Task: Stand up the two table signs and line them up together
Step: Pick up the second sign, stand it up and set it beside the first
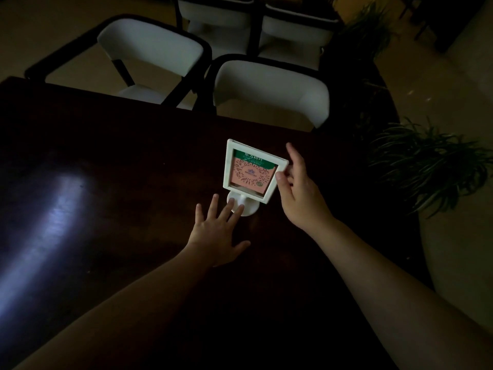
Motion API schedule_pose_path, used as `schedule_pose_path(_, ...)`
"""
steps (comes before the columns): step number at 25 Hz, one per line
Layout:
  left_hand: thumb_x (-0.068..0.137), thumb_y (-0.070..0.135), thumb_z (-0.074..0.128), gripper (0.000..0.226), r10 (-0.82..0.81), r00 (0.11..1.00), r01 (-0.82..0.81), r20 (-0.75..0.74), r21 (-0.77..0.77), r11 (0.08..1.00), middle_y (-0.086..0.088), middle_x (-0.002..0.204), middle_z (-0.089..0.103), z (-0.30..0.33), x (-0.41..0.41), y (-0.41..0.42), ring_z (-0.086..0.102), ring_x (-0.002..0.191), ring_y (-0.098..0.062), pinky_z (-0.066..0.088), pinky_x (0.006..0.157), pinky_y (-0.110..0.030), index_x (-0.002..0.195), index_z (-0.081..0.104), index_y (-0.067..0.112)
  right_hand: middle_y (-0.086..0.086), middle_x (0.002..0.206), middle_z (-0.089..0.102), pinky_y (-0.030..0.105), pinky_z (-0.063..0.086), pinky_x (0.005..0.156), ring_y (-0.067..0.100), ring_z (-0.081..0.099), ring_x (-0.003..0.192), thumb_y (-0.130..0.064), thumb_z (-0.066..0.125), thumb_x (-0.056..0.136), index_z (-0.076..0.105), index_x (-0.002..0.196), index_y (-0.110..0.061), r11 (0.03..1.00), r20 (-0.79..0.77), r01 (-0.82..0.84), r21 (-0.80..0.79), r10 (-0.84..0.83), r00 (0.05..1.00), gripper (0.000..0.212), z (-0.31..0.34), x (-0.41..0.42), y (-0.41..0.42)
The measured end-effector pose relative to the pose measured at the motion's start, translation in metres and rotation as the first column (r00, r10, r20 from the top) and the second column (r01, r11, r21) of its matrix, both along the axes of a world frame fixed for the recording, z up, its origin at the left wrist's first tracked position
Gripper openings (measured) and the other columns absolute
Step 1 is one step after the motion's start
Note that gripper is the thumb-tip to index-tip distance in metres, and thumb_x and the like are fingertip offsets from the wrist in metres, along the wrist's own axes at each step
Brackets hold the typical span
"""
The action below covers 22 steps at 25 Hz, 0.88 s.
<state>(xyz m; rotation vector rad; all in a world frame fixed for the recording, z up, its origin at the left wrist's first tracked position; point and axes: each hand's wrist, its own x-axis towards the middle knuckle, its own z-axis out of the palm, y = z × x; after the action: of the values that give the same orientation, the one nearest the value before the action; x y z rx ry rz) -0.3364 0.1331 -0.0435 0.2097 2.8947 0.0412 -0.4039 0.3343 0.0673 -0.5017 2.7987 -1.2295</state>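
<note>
White-framed table sign (252, 170), pink QR card under green header, upright on round base at table (120, 156) centre, 1 o'clock from left hand (216, 231). Left hand spread flat, fingertips on base; right hand (298, 193) loosely open, thumb and forefinger pinching frame's 3 o'clock edge.

Single head-worn wide-angle view, looking forward and steeply down over the dark surface (133, 156) at arm's reach. Far edge, chairs (269, 89) and floor fill upper frame; plant (426, 166) at right. Lighting dim; near edge probably out of frame
</note>
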Motion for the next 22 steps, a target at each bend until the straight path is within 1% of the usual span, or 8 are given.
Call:
schedule_pose_path(2,0.076,0.088,0.012,0.099,-0.004,1.000,0.004,0.002,0.003,1.000,-0.001,0.165,-0.012,0.000,0.000,0.000,-0.025,0.144,-0.037,-0.004,0.112,-0.068,0.152,-0.018,0.033,-0.002,0.147,0.052,0.023,0.049,0.086,0.003,0.053,0.120,-0.043,0.042,0.106,0.001,0.157,-0.043,0.999,0.036,0.034,-0.028,-0.033,0.999,0.066,-0.004,0.004,0.003)
schedule_pose_path(4,0.076,0.089,0.012,0.098,-0.001,1.000,0.001,-0.006,0.008,1.000,-0.002,0.165,-0.011,0.000,0.001,-0.001,-0.024,0.145,-0.037,-0.003,0.112,-0.068,0.151,-0.018,0.032,-0.002,0.155,0.044,0.035,0.049,0.099,0.010,0.049,0.133,-0.040,0.044,0.106,0.003,0.160,-0.035,0.997,0.063,0.074,-0.012,-0.074,0.995,0.068,-0.010,0.008,0.006)
schedule_pose_path(6,0.077,0.088,0.012,0.098,0.006,1.000,-0.006,-0.014,0.010,1.000,-0.002,0.165,-0.011,0.000,0.001,-0.002,-0.023,0.145,-0.037,-0.002,0.112,-0.068,0.151,-0.017,0.032,-0.001,0.162,0.034,0.041,0.042,0.109,0.016,0.039,0.143,-0.038,0.044,0.106,0.009,0.161,-0.031,0.990,0.098,0.118,0.071,-0.125,0.987,0.065,-0.021,0.013,0.009)
schedule_pose_path(8,0.078,0.087,0.012,0.097,0.015,1.000,-0.015,-0.016,0.005,1.000,-0.001,0.165,-0.012,0.000,0.002,-0.003,-0.023,0.146,-0.038,-0.001,0.113,-0.068,0.152,-0.016,0.031,0.001,0.167,0.023,0.041,0.033,0.115,0.019,0.027,0.150,-0.036,0.044,0.106,0.015,0.160,-0.028,0.968,0.140,0.126,0.219,-0.159,0.977,0.062,-0.034,0.021,0.010)
schedule_pose_path(11,0.082,0.081,0.010,0.089,0.030,0.999,-0.030,-0.011,0.020,0.999,0.000,0.165,-0.011,-0.001,0.002,-0.004,-0.023,0.146,-0.036,0.001,0.114,-0.069,0.153,-0.014,0.032,0.001,0.170,0.008,0.046,0.025,0.120,0.022,0.011,0.155,-0.034,0.046,0.106,0.017,0.161,-0.024,0.918,0.210,0.020,0.397,-0.112,0.971,0.063,-0.053,0.034,0.006)
schedule_pose_path(14,0.087,0.073,0.008,0.080,0.034,0.999,-0.033,-0.023,0.036,0.999,0.001,0.166,-0.009,-0.001,0.002,-0.004,-0.024,0.145,-0.034,0.000,0.114,-0.069,0.154,-0.011,0.034,0.001,0.171,0.003,0.047,0.012,0.124,0.024,-0.003,0.156,-0.035,0.042,0.107,0.015,0.161,-0.020,0.869,0.226,-0.125,0.478,0.016,0.974,0.063,-0.068,0.039,0.001)
schedule_pose_path(17,0.088,0.070,0.006,0.076,0.002,1.000,-0.002,-0.019,0.026,1.000,0.002,0.165,-0.012,-0.002,0.002,-0.005,-0.026,0.145,-0.034,-0.002,0.113,-0.070,0.154,-0.012,0.036,-0.001,0.171,0.007,0.053,0.007,0.124,0.025,-0.007,0.155,-0.037,0.037,0.108,0.010,0.162,-0.023,0.823,0.207,-0.233,0.519,0.144,0.968,0.062,-0.079,0.039,-0.006)
schedule_pose_path(22,0.088,0.067,0.007,0.074,-0.008,1.000,0.008,-0.015,0.013,1.000,0.003,0.165,-0.013,-0.004,0.005,-0.008,-0.026,0.145,-0.036,0.000,0.112,-0.072,0.153,-0.013,0.037,-0.002,0.171,-0.001,0.056,0.003,0.123,0.027,-0.012,0.155,-0.045,0.029,0.108,0.005,0.162,-0.029,0.751,0.221,-0.292,0.593,0.197,0.955,0.061,-0.092,0.039,-0.014)
